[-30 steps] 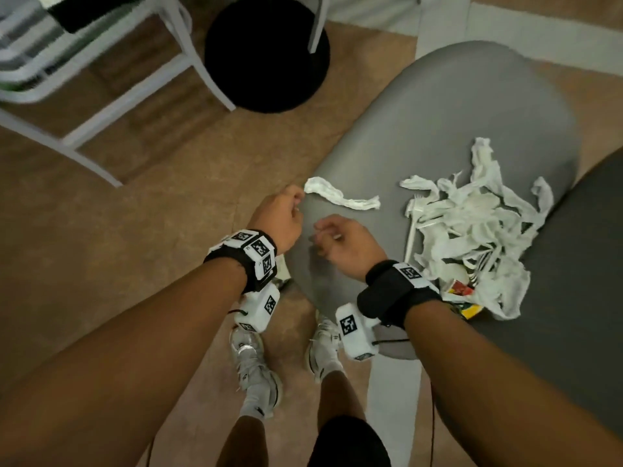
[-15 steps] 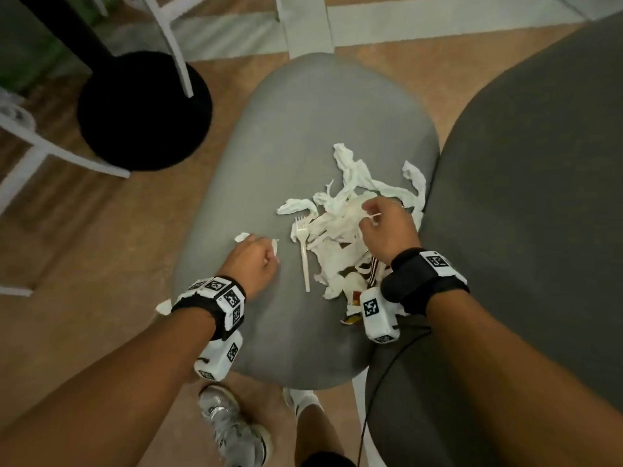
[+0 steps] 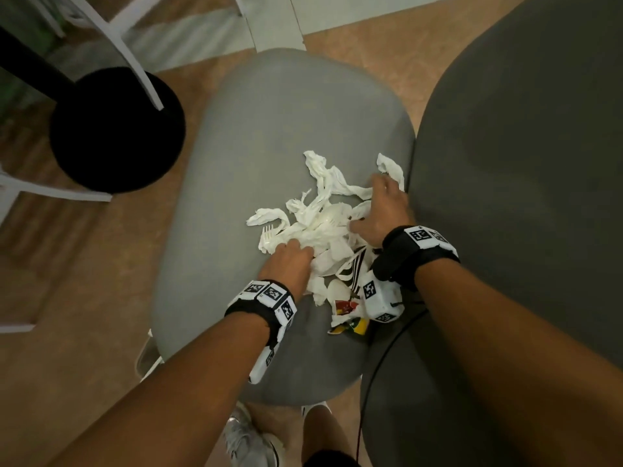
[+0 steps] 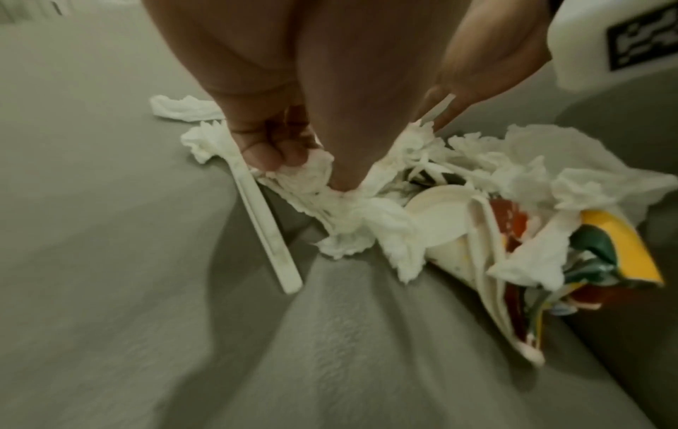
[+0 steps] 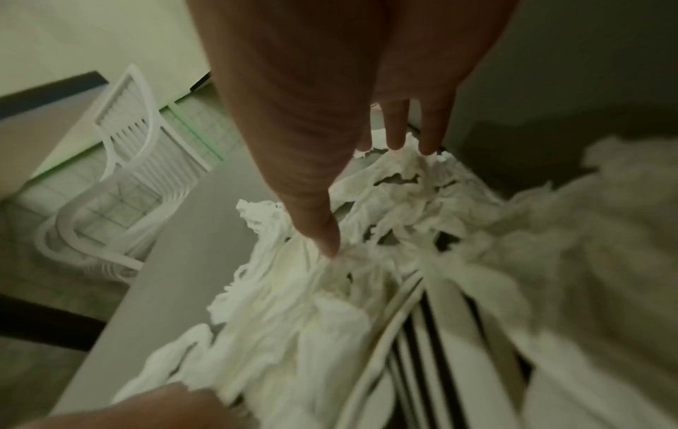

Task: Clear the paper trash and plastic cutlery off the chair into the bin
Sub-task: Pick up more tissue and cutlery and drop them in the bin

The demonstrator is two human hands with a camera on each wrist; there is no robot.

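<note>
1. The paper (image 3: pixel 323 210) is light, soft and tears easily; the fork (image 4: pixel 264 223) is stiff and slippery. Best to scoop the heap from both sides.
2. White crumpled strips lie on the chair (image 3: pixel 269 129).
3. The left hand (image 3: pixel 290 261) pinches paper; the right hand (image 3: pixel 381 210) lies spread on it, probably not gripping.
</note>
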